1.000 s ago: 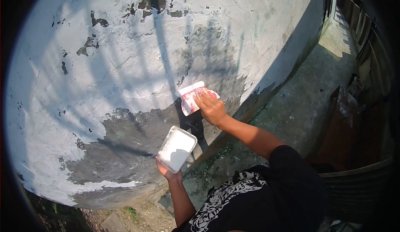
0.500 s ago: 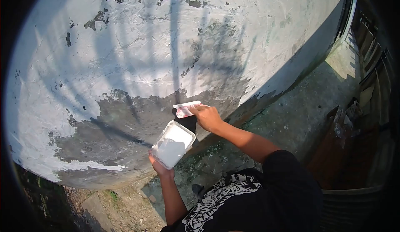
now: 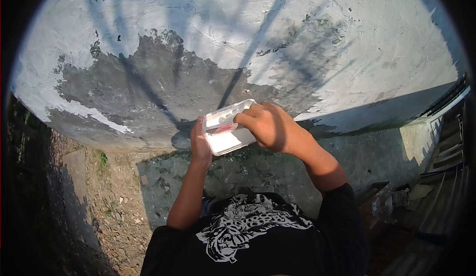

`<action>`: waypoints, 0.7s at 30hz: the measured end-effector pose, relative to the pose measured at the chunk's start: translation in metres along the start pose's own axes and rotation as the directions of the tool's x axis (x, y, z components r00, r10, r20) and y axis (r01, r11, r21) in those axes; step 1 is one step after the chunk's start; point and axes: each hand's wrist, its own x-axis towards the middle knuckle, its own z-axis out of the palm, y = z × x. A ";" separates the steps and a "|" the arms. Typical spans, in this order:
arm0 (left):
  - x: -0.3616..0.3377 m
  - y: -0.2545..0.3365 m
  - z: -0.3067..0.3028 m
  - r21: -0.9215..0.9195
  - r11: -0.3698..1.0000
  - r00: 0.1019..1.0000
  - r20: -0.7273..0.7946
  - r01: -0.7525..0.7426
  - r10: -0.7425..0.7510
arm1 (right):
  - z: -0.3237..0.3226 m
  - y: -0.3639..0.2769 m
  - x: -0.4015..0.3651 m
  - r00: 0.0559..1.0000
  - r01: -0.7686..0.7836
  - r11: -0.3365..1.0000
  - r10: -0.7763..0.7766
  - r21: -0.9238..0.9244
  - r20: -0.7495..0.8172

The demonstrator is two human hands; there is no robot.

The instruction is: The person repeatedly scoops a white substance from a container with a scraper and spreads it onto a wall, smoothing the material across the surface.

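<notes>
My left hand (image 3: 200,144) grips the left end of a shallow white plastic container (image 3: 214,148), tilted in front of my body. White paste (image 3: 230,139) fills it. Over the container, my right hand (image 3: 270,127) pinches a flat pinkish-red spreader (image 3: 222,128), its blade down inside the container; the blade's edge is partly hidden. Just beyond both hands rises a wall (image 3: 198,85) with a large bare grey patch bordered by rough white coating.
Concrete paving (image 3: 238,174) runs along the wall's foot. Stony soil (image 3: 121,211) and a slab (image 3: 77,192) lie at the left. Boxes and clutter (image 3: 382,201) stand at the lower right. Dark shadow stripes cross the wall.
My right hand has brought the spreader from beside the wall down into the container. The container has turned more level and sits closer to my chest. The view has shifted.
</notes>
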 end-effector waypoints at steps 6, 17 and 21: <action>-0.001 -0.007 0.012 -0.018 0.999 0.999 -0.005 -0.045 0.045 | 0.001 0.011 0.000 0.964 -0.054 0.998 0.060 -0.030 0.258; -0.010 -0.017 0.017 0.000 1.000 1.000 0.026 0.008 -0.008 | -0.015 0.015 -0.016 0.952 -0.188 0.962 0.228 0.198 -0.204; -0.019 -0.012 0.031 -0.054 0.998 0.999 0.036 0.025 -0.023 | -0.007 0.009 -0.022 0.984 -0.147 0.989 0.147 0.005 -0.099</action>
